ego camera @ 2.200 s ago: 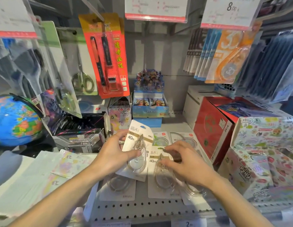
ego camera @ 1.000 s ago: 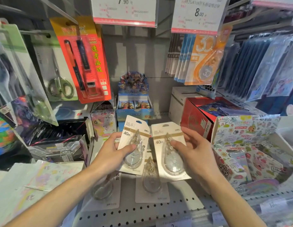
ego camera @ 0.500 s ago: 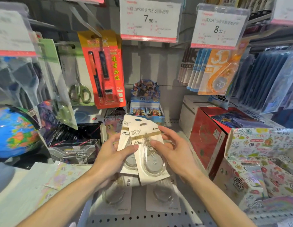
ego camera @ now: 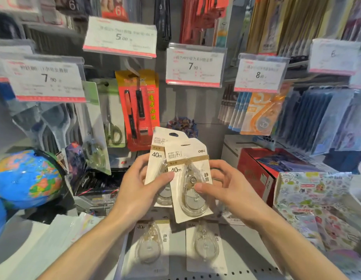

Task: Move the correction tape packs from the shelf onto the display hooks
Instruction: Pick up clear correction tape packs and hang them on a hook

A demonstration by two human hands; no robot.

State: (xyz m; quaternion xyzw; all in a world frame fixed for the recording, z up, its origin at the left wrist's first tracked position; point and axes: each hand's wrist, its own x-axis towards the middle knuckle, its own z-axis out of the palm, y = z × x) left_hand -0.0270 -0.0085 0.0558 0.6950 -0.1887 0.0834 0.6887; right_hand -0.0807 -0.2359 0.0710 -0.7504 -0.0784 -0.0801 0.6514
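From the head cam, we had two correction tape packs up in front of us, overlapped. Our left hand (ego camera: 135, 190) was curled round the rear pack (ego camera: 157, 150), thumb pressed across its front, while our right hand (ego camera: 226, 188) pinched the front pack (ego camera: 188, 178) with the thumb on the clear blister and the fingers behind the card. The front pack sat tilted a bit and covered most of the rear one. Two more packs (ego camera: 150, 242) lay flat side by side on the shelf (ego camera: 246, 273) just below our hands. Above them hung a 7.90 price tag (ego camera: 194, 66), with a red pen pack (ego camera: 138, 110) and scissors (ego camera: 112, 126) on hooks to the left. A globe (ego camera: 26, 178) sat far left and a red box (ego camera: 256, 174) was on the right.
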